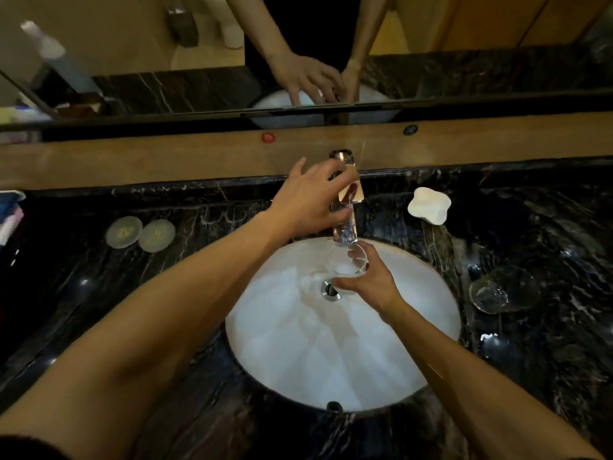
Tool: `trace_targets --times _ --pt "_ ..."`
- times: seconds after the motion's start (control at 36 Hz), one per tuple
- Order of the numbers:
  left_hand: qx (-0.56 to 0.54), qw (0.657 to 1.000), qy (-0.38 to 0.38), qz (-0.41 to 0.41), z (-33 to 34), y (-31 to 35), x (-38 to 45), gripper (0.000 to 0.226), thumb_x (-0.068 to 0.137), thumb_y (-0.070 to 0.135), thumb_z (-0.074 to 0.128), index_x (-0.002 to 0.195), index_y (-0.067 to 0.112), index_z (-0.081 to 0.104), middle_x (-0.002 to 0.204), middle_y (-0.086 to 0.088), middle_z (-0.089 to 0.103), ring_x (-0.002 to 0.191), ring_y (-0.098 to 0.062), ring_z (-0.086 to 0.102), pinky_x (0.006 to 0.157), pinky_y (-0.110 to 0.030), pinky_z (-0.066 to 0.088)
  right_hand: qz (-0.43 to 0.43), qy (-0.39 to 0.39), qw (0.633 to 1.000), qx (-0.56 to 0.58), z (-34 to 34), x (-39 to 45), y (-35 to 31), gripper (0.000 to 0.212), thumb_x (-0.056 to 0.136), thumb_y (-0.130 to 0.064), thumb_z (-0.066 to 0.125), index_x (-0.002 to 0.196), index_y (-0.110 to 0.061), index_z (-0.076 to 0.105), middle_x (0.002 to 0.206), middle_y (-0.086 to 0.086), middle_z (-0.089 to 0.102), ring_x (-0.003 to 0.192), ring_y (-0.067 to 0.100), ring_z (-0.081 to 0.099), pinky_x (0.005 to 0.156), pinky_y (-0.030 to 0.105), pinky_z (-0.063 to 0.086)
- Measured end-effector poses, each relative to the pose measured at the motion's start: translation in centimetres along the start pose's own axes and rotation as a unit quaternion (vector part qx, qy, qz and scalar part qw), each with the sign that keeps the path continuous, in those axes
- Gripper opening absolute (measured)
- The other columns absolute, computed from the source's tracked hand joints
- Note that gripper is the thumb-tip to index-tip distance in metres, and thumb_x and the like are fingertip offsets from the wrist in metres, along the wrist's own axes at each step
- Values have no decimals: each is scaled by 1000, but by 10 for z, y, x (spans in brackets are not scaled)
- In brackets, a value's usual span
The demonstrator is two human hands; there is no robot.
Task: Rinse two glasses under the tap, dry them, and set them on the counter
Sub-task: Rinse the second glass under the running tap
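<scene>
My right hand (366, 282) grips a clear glass (355, 265) over the white sink (414, 343), right under the spout of the chrome tap (346, 207). Water appears to land in the glass. My left hand (310, 202) rests on the tap, fingers wrapped around its upper part. A second clear glass (491, 292) stands on the black marble counter (530, 227) to the right of the sink.
A white flower-shaped soap dish (429, 205) sits behind and right of the sink. Two round pale coasters (141, 234) lie on the counter at the left. A wooden ledge (132, 157) and a mirror run along the back. Folded cloths (8, 214) are at the far left edge.
</scene>
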State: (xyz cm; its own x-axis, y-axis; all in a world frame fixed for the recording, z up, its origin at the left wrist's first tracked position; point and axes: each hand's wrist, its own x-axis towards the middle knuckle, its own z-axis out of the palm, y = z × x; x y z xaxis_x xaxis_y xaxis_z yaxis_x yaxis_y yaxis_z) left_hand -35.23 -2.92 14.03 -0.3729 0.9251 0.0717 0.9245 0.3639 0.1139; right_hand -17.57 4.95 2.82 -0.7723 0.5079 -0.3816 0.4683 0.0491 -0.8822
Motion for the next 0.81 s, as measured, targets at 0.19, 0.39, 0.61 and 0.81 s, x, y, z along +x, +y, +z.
trace_targets --times 0.19,0.39,0.61,0.81 --pt "35 999 37 7 0 -2 15 52 82 48 65 128 27 58 119 -6 58 112 -27 56 107 -55 33 8 -13 1000 24 0 6 2 79 68 -18 88 133 -35 46 131 -7 56 120 14 52 95 31 46" --pt "-26 998 56 -21 -9 -9 21 44 85 48 62 125 30 62 114 -1 62 108 -21 62 116 -61 18 12 -11 999 36 -2 10 3 76 69 -17 88 131 -34 48 130 -7 57 121 15 53 91 30 47" --pt "-57 998 14 -35 -20 -7 22 46 85 46 61 127 29 53 122 3 59 118 -20 57 117 -63 10 8 -7 999 48 -2 7 1 77 69 -15 89 132 -32 48 129 -5 58 117 16 56 84 23 48" --pt "-208 936 175 -225 53 -17 -68 50 91 46 50 133 22 49 137 -2 51 126 -20 47 103 -49 42 2 0 999 44 -1 5 7 78 65 -16 90 125 -43 47 125 -13 59 113 14 58 97 37 53"
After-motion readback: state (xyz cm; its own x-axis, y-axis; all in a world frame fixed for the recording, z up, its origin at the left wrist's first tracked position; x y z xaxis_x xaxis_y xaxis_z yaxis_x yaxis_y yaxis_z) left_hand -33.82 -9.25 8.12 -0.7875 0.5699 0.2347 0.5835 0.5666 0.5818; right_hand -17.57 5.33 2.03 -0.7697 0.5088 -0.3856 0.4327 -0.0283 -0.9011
